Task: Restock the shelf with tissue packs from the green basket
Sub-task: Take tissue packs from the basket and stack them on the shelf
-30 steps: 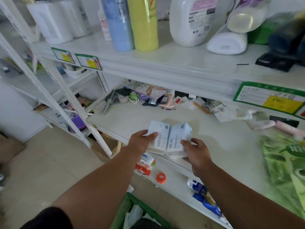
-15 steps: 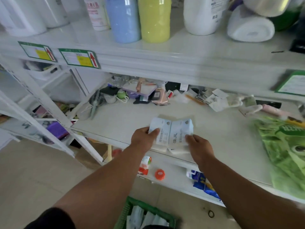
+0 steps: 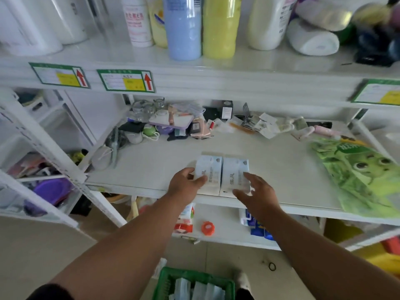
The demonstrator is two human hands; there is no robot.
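Change: 1.0 s ago both hands held the 2 packs up above the shelf edge; they now lie flat on the shelf, and the right hand has let go.
Head view, packs: 2 pale blue-white plastic-wrapped tissue packs (image 3: 223,173) lie side by side, touching, near the front edge of the white middle shelf board (image 3: 151,161).
Head view, left hand: the left hand (image 3: 184,184) rests on the left pack, thumb laid across its top, fingers around its near left corner.
Head view, right hand: the right hand (image 3: 256,192) has its fingers spread and loose over the right pack's near edge; whether the fingertips touch it, I cannot tell.
Head view, basket: the green plastic lattice basket (image 3: 173,280) sits on the floor below, with more wrapped packs inside.
Head view, surroundings: a green printed plastic bag (image 3: 359,172) lies at the shelf's right end; a tall blue plastic bottle (image 3: 184,29) and a tall yellow plastic bottle (image 3: 220,27) stand on the shelf above.
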